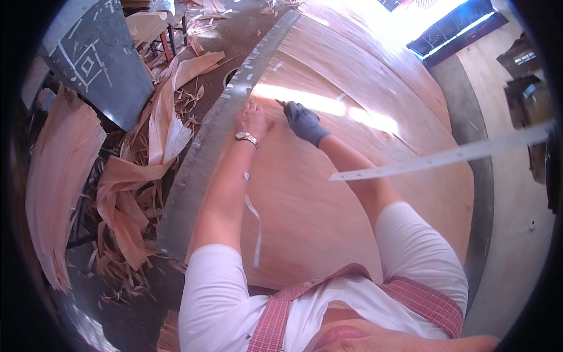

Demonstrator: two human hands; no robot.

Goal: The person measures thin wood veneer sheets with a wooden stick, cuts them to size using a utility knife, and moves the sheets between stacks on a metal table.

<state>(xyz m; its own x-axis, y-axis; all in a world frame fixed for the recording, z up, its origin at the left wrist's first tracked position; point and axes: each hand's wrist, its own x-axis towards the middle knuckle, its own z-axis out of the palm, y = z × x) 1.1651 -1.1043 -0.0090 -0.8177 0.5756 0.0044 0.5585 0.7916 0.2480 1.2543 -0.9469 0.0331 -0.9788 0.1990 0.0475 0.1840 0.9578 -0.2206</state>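
A large sheet of thin wood veneer [305, 217] lies in front of me on a stack. My left hand [252, 120], bare and with a watch on the wrist, rests on the veneer close to its left edge, fingers stretched forward. To its right, my right hand [302, 119] wears a grey glove. Its fingers are closed around a small dark knife-like tool [282, 104] whose tip points toward the left hand; the glove hides most of it. Short pieces of white tape [277, 66] stick to the veneer. A loose strip of tape [256, 229] lies beside my left forearm.
A white perforated tape [440, 159] stretches in from the right above my right forearm. A grey border [226, 111] runs along the sheet's left side. Veneer scraps [132, 193] litter the floor at left, near a dark chalk-marked panel [97, 58]. A wall [507, 193] stands at right.
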